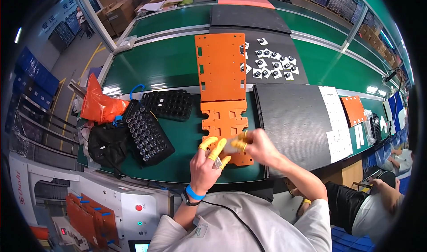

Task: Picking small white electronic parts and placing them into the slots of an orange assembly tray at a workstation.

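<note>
In front of me lies an orange fixture plate [224, 117] with cut-outs. Its orange lid panel [221, 67] extends from the far edge. My left hand [207, 163], with yellow finger cots, is over the near left part of the plate. Its fingers curl round a small pale piece [218, 163] whose kind I cannot make out. Across from it, my right hand [258, 147] is closed in a pinch, also in yellow finger cots. A blurred whitish thing [230, 146] is at its fingertips, between the two hands; motion smears its outline.
Black trays of round clear parts [147, 134] and a black tray with round pockets [169, 105] stand left, beside an orange bag [103, 103]. Small black parts on white squares [275, 65] lie far right on dark sheets. A black ribbed board [291, 127] is right; a co-worker [378, 203] sits beyond.
</note>
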The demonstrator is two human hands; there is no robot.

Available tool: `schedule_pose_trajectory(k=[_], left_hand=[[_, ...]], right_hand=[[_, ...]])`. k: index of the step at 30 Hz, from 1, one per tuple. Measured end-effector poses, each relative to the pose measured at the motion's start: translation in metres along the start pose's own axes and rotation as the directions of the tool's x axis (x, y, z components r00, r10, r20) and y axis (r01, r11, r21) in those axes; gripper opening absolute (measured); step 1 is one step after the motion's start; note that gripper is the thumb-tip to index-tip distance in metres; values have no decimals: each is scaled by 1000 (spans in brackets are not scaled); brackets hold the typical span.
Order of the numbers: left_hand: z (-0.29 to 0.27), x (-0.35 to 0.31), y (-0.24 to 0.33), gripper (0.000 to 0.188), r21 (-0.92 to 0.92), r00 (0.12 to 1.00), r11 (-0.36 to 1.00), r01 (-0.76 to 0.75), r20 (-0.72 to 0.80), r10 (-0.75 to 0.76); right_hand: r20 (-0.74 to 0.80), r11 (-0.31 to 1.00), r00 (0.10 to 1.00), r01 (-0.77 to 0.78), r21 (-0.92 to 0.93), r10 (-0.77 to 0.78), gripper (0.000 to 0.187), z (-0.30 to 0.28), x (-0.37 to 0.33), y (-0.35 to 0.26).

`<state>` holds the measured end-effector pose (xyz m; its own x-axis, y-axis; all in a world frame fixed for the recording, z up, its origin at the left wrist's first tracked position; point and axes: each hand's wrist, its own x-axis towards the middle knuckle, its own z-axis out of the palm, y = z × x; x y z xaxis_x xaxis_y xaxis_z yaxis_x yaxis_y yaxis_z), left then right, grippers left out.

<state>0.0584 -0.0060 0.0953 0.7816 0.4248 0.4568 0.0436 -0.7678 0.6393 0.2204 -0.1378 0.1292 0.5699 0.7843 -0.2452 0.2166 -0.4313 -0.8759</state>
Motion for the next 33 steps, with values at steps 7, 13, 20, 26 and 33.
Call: schedule_pose_trajectory(k=[7, 13, 20, 26, 33], left_hand=[[-2, 6, -8, 47, -48, 989, 998, -50, -144, 42], [1, 2, -8, 42, -97, 991, 992, -81, -117, 70], [0, -5, -15, 41, -268, 999, 963, -37, -25, 32], [-6, -12, -16, 41, -836, 931, 459, 302, 155, -330], [-3, -35, -42, 42, -939, 841, 96, 330, 246, -483]], right_hand=[[-289, 971, 956, -113, -208, 49, 28, -48, 72, 42], [-261, 969, 948, -219, -116, 183, 31, -47, 98, 51], [3, 934, 935, -355, -47, 355, 24, -62, 114, 56], [110, 937, 935, -321, -136, 337, 27, -58, 130, 39], [102, 978, 973, -201, -47, 205, 38, -43, 124, 64]])
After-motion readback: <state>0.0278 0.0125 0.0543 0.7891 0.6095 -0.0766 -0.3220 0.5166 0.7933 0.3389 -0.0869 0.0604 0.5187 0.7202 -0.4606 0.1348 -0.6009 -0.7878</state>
